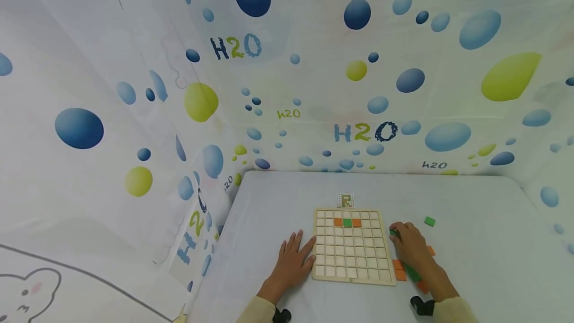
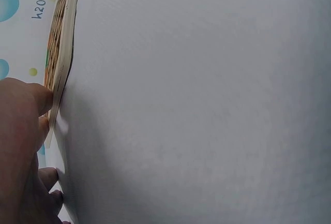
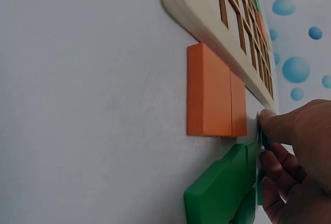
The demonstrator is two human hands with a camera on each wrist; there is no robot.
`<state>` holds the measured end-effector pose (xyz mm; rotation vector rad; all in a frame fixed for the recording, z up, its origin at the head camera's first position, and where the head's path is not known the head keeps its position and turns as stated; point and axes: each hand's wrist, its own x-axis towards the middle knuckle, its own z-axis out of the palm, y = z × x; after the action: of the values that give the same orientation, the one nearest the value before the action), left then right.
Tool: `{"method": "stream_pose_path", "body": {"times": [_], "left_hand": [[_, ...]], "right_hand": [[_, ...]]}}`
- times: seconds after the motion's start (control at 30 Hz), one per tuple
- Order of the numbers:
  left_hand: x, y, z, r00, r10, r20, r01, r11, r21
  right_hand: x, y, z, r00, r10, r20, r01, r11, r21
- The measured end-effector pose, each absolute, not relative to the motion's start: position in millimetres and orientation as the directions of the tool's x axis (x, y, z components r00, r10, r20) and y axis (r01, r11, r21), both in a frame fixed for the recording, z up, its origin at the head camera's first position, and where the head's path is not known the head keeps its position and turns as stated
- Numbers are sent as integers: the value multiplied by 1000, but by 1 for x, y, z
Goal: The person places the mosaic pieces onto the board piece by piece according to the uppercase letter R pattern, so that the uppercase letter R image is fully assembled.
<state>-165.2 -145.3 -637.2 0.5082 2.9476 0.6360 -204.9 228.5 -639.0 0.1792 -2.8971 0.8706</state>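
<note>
1. Behind your workspace, a white wall covering [image 1: 287,81] printed with blue and lime bubbles and "H2O" lettering rises all round.
2. Your table [image 1: 269,191], under a pale cloth, carries everything else.
3. The wooden grid board [image 1: 353,251] lies flat between your hands. In its second row from the far edge sit an orange square [image 1: 338,222], a green square [image 1: 347,223] and another orange square [image 1: 357,223], side by side.
4. Your left hand [image 1: 291,263] rests at the board's left edge, its fingers spread apart, with the thumb and index finger touching the frame.
5. Your right hand [image 1: 410,245] is just beyond the board's right edge, fingers curled, thumb and fingertips pinching a green tile [image 1: 393,233]; you cannot tell from here whether it is clear of the cloth.
6. A small pattern card [image 1: 345,200] lies near the middle of the board's far edge.
7. Two orange tiles [image 1: 399,270] lie just beside the board's near right corner; more green tiles [image 3: 217,188] lie next to them, partly under your right forearm.
8. One loose green tile [image 1: 429,221] lies alone, beyond your right hand and to its right.
</note>
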Motion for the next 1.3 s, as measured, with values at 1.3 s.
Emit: {"method": "stream_pose_path", "body": {"times": [1.3], "left_hand": [[-166, -146, -639, -941, 338, 7, 312, 861, 403]], "right_hand": [[-245, 174, -640, -973, -189, 134, -232, 781, -580]]}}
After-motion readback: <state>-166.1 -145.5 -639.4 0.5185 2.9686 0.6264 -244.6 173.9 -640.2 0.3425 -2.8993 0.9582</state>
